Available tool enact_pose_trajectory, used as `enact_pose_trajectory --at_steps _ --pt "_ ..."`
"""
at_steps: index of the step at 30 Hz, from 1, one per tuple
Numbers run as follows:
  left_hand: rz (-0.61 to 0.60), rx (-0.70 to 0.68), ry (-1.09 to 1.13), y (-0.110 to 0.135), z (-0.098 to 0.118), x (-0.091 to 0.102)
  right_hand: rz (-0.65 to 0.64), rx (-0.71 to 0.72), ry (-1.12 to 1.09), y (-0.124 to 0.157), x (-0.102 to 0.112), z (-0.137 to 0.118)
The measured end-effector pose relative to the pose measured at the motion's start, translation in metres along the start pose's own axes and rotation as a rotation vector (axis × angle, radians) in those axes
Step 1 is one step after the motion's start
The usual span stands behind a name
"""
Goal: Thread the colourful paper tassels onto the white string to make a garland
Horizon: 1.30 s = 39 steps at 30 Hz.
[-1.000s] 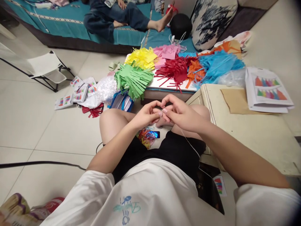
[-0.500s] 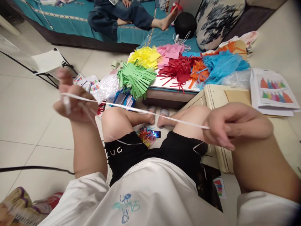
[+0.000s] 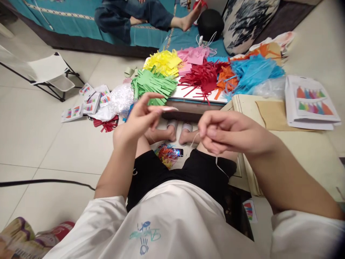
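My left hand (image 3: 144,117) is raised over my lap with its index finger stretched out. Thumb and fingers pinch a white ribbon (image 3: 170,108), whose short end points toward my other hand. At the right, my right hand (image 3: 223,132) has its fingertips closed on white ribbon too. A thin loop shows left of those fingers, and a strand hangs down to my black shorts. How the ribbon is wound inside either hand is hidden. Beyond the hands lie fringed tissue paper bunches, green (image 3: 153,86), yellow (image 3: 163,63), dark red (image 3: 203,77) and blue (image 3: 256,72).
A pale cabinet top (image 3: 291,151) at right bears a printed packet (image 3: 312,102). Coloured paper scraps (image 3: 165,154) and a phone (image 3: 178,152) lie between my feet. Printed packets (image 3: 91,102) and a folding stool (image 3: 48,70) are at left. Another person's legs (image 3: 151,14) rest on the couch.
Both hands have come inward from far apart. The ribbon that was stretched taut between them is now slack and gathered near the fingers.
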<state>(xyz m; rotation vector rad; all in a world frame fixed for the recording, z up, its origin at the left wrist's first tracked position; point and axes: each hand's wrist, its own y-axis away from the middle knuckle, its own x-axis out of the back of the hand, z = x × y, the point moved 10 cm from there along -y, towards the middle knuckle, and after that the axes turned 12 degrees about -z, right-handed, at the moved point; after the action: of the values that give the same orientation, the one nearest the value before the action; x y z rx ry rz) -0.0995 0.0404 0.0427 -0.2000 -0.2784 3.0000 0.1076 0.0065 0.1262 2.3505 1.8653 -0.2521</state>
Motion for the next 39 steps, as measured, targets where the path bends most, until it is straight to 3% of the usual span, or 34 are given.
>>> enact_pose_trajectory --at_steps 2,4,6,8,11,14,18,20,23,26,28,29,33,35,37,39 --pt "-0.212 0.091 0.206 0.004 -0.014 -0.049 -0.015 -0.007 0.055 -0.014 -0.005 -0.001" --pt "-0.357 0.131 0.338 0.012 -0.020 -0.085 0.021 -0.013 0.121 -0.024 -0.003 -0.005" --pt "-0.416 0.124 0.428 0.019 -0.021 -0.103 0.069 -0.023 0.172 -0.028 0.001 -0.007" --pt "-0.404 0.097 0.494 0.022 -0.017 -0.104 0.092 -0.046 0.196 -0.030 0.004 -0.005" --pt "-0.325 0.050 0.533 0.022 -0.009 -0.082 0.100 -0.086 0.213 -0.028 0.007 0.001" --pt "-0.208 0.030 0.438 0.019 -0.010 -0.039 0.070 -0.103 0.210 -0.019 0.007 0.001" --pt "-0.027 0.081 0.088 0.016 -0.030 0.034 -0.038 -0.098 0.167 0.006 0.000 -0.010" --pt "0.011 0.157 -0.125 0.017 -0.045 0.059 -0.075 -0.091 0.132 0.023 -0.003 -0.015" --pt "-0.049 0.309 -0.407 0.020 -0.068 0.068 -0.061 -0.037 0.050 0.040 -0.005 -0.021" --pt "0.069 0.257 -0.527 0.021 -0.062 0.067 -0.006 -0.005 -0.010 0.036 -0.003 -0.013" --pt "0.145 0.129 -0.391 0.021 -0.048 0.052 0.052 -0.041 -0.043 0.021 0.003 0.004" --pt "0.125 0.076 -0.274 0.020 -0.043 0.037 0.081 -0.066 -0.059 0.013 0.006 0.014" --pt "-0.124 0.029 0.120 0.015 -0.035 -0.044 0.151 -0.149 -0.026 -0.020 0.021 0.053" --pt "-0.177 0.046 0.204 0.017 -0.037 -0.072 0.179 -0.182 0.042 -0.030 0.027 0.067" --pt "-0.170 0.060 0.231 0.019 -0.042 -0.086 0.220 -0.199 0.111 -0.034 0.032 0.074" --pt "-0.120 0.071 0.218 0.022 -0.049 -0.088 0.264 -0.205 0.162 -0.035 0.036 0.076"
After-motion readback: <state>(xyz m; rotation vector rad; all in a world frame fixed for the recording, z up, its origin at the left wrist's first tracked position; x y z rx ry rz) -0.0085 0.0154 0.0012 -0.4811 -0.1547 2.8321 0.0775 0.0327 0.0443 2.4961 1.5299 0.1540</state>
